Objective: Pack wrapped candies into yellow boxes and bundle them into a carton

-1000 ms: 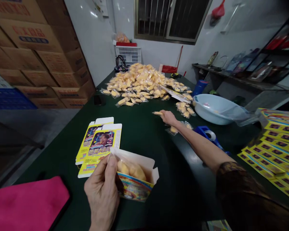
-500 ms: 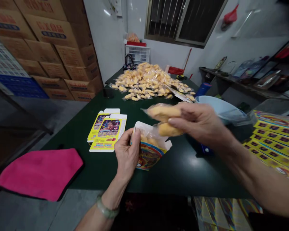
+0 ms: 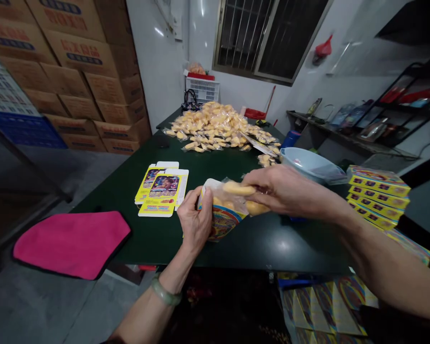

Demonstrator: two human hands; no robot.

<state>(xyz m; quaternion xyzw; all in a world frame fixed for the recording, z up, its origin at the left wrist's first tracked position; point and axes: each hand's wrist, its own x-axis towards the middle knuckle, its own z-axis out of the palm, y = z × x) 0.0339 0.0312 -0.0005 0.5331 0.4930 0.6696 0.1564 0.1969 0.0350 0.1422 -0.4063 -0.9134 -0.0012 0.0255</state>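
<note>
My left hand (image 3: 196, 216) is closed round the left side of a small open carton (image 3: 225, 223), thumb at its rim. The carton is tilted, its mouth facing up and right, and pale yellow wrapped pieces show inside. My right hand (image 3: 272, 188) grips two wrapped yellow snack pieces (image 3: 239, 188) at the carton's mouth, one above the other. The upper piece overlaps the opening; the lower one is partly hidden by my fingers. Left of my left hand lie flat yellow cartons (image 3: 162, 191) with white flaps.
A heap of wrapped yellow pieces (image 3: 215, 124) covers the far end of the dark green table (image 3: 129, 186). A light blue basin (image 3: 308, 161) and stacked filled boxes (image 3: 378, 193) stand at right. A pink cloth-like piece (image 3: 71, 243) juts out at the left edge. More cartons (image 3: 322, 306) sit below.
My right hand has moved down and slightly left, bringing the two wrapped pieces to the carton's mouth. My left hand still holds the carton. The camera view has shifted a little.
</note>
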